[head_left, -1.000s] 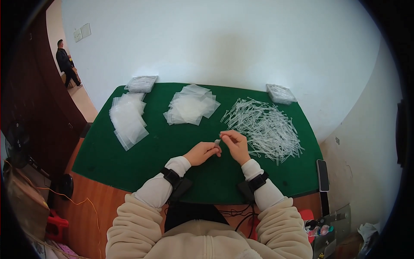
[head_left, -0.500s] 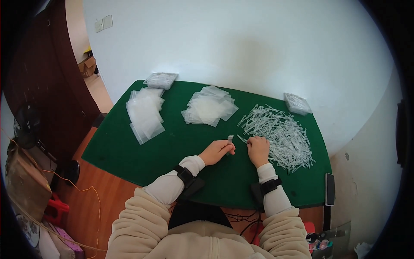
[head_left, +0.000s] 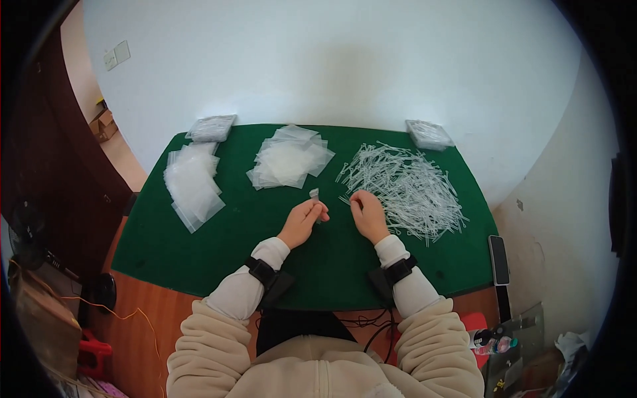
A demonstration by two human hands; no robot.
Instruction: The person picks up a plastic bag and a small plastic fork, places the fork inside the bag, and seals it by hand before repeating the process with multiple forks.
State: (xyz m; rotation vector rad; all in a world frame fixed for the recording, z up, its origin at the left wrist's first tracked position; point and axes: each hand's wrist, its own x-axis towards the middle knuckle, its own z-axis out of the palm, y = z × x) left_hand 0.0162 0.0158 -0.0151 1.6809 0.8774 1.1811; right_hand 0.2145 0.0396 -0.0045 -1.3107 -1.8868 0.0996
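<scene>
On the green tabletop (head_left: 265, 255), my left hand (head_left: 302, 222) is closed around a small bundle of clear plastic sticks (head_left: 314, 194), whose pale ends poke out above the fingers. My right hand (head_left: 369, 217) is at the left edge of a wide loose pile of thin clear plastic sticks (head_left: 418, 189), some with small looped ends. Its fingers are bent and pressed together beside a few sticks (head_left: 344, 199) at the fingertips. The hands are a short way apart.
Flat clear plastic bags lie in a middle heap (head_left: 288, 162) and a fanned left stack (head_left: 194, 186). Filled clear packs stand at the back left (head_left: 212, 127) and back right (head_left: 428, 134). A phone-like device (head_left: 498, 260) sits at the right edge. Cables (head_left: 375, 325) hang below the front edge.
The view has shifted, so the table sits further left in the picture. My right hand's fingers have drawn together at the pile's edge. My left hand still holds its bundle.
</scene>
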